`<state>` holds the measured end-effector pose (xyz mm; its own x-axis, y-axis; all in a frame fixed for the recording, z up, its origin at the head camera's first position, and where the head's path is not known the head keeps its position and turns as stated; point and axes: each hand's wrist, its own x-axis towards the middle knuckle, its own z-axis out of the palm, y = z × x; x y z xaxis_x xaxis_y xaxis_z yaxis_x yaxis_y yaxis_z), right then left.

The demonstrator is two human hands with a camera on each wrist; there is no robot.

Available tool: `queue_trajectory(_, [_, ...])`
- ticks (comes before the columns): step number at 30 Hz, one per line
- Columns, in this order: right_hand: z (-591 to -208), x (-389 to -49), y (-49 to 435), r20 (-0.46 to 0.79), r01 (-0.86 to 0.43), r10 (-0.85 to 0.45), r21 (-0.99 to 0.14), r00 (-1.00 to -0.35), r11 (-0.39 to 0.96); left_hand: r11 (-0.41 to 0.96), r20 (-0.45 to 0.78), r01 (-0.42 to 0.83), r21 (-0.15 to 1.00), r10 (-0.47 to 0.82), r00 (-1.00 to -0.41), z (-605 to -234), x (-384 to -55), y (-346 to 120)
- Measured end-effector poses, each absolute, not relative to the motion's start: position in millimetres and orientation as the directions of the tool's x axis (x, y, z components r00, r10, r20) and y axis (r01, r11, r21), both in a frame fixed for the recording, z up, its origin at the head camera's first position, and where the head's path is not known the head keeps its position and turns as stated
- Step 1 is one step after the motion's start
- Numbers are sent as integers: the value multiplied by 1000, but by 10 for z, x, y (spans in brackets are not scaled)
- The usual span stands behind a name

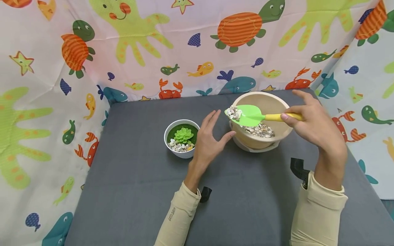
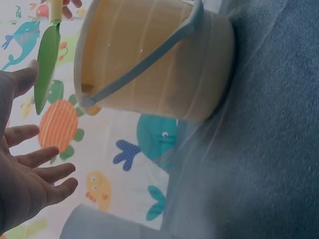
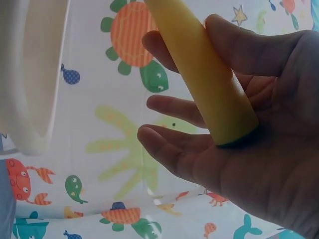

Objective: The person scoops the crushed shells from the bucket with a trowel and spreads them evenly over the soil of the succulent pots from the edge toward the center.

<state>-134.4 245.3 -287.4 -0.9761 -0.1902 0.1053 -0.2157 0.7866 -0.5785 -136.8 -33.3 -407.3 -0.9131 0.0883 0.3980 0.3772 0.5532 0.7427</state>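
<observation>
A toy trowel with a green blade (image 1: 250, 115) and yellow handle (image 3: 204, 74) is in my right hand (image 1: 317, 124), thumb and fingers around the handle. Small pebbles (image 1: 233, 113) lie on the blade's tip, held above a beige bucket (image 1: 282, 102). More pebbles (image 1: 261, 130) cover part of the bucket's bottom. My left hand (image 1: 209, 145), fingers extended and holding nothing, is between the bucket and a white pot (image 1: 181, 155), near the trowel tip. In the pot stand a green succulent (image 1: 183, 135) and pale pebbles (image 1: 176, 146) on a green base.
A grey cloth (image 1: 138, 191) covers the table. Behind it and at both sides hangs a white curtain (image 1: 197, 25) printed with sea animals. The bucket's pale handle (image 2: 149, 62) hangs down along its near side. Black wrist mounts (image 1: 205, 194) sit at both cuffs.
</observation>
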Motion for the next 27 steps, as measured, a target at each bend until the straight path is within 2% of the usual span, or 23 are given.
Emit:
queue_trajectory(21, [-2892, -1434, 2297, 99, -276, -271, -588, -958, 761, 557, 425, 363, 747, 19, -905, -4054, -1330, -621])
queue_trajectory(27, [-2919, -1472, 2210, 64, -255, -274, -613, -960, 748, 551, 409, 346, 759, 9, -912, -4065, -1305, -693])
